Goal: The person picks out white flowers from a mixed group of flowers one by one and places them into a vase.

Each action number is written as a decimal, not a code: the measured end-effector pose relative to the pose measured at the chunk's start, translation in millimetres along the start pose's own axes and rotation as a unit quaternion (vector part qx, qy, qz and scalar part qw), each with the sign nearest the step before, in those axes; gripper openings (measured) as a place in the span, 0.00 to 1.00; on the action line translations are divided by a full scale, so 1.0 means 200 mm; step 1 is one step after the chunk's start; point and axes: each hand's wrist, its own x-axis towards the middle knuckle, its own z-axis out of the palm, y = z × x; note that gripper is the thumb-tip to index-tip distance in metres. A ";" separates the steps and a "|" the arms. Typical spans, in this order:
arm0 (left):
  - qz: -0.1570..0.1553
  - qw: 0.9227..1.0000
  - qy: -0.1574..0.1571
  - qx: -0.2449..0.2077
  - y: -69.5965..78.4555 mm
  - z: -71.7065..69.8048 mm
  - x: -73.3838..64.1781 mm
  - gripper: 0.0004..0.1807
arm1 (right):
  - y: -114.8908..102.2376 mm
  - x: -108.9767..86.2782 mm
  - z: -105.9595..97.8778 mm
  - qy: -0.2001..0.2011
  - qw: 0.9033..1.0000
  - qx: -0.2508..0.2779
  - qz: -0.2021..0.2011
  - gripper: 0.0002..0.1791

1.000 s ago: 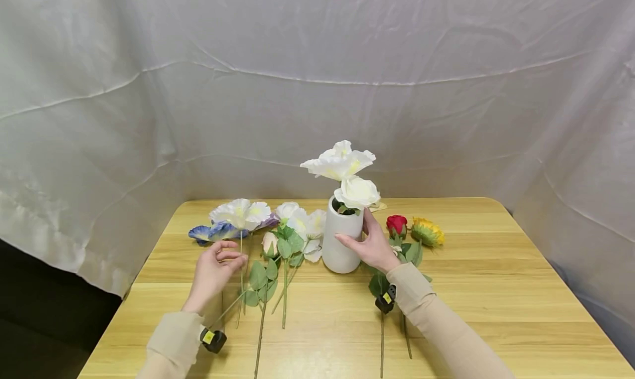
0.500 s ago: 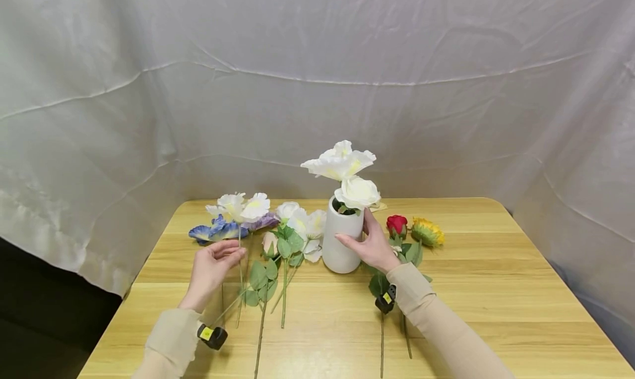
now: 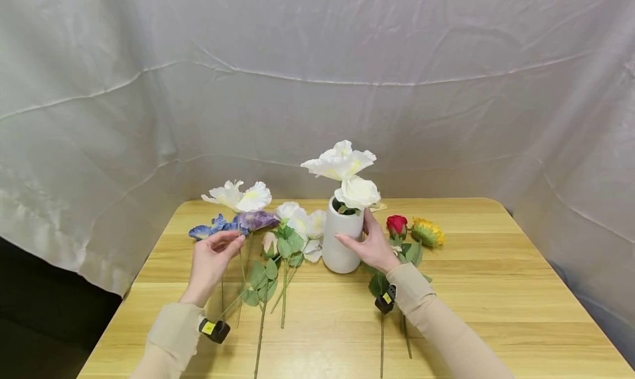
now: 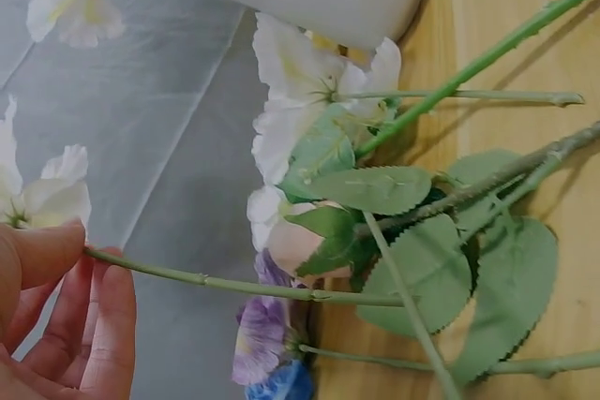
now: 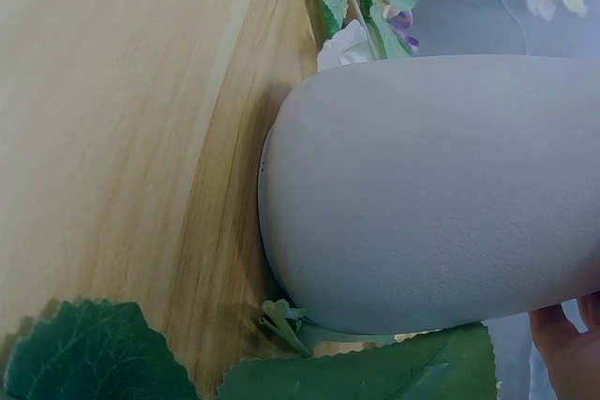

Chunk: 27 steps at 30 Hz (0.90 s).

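Note:
My left hand [image 3: 210, 263] pinches the thin green stem of a white artificial flower [image 3: 241, 196] with a pale yellow centre. In the left wrist view, thumb and fingertips grip that stem [image 4: 234, 283] close under the bloom, and its lower end passes over green leaves. A white vase [image 3: 342, 247] stands upright on the table; my right hand [image 3: 372, 245] holds its right side near the rim, thumb in front and fingers partly hidden behind. Out of the vase rise a white ruffled flower [image 3: 339, 163] and a white rose [image 3: 358, 193].
Left of the vase lie a blue flower [image 3: 205, 232], a purple one [image 3: 259, 220], a pale pink rosebud [image 3: 269, 243] and white blooms [image 3: 308, 225]. A red rose [image 3: 397, 225] and a sunflower [image 3: 428, 233] lie right. Grey cloth [image 3: 317, 114] hangs behind the wooden table [image 3: 496, 313].
My left hand has risen slightly, lifting the white flower and tilting its bloom, so more of the purple flower shows beneath. The right hand and vase have stayed put.

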 end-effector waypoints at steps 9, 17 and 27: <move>0.026 0.999 0.006 -0.020 0.06 0.03 0.02 0.16 | 0.00 0.00 0.01 -0.003 1.000 0.004 -0.001 0.39; 0.034 0.998 0.004 -0.055 0.13 0.08 0.03 0.17 | -0.02 0.00 0.01 -0.003 1.000 0.005 0.005 0.40; 0.062 0.996 0.019 -0.069 0.19 0.14 0.05 0.15 | 0.00 0.00 0.01 0.004 1.000 0.008 -0.005 0.41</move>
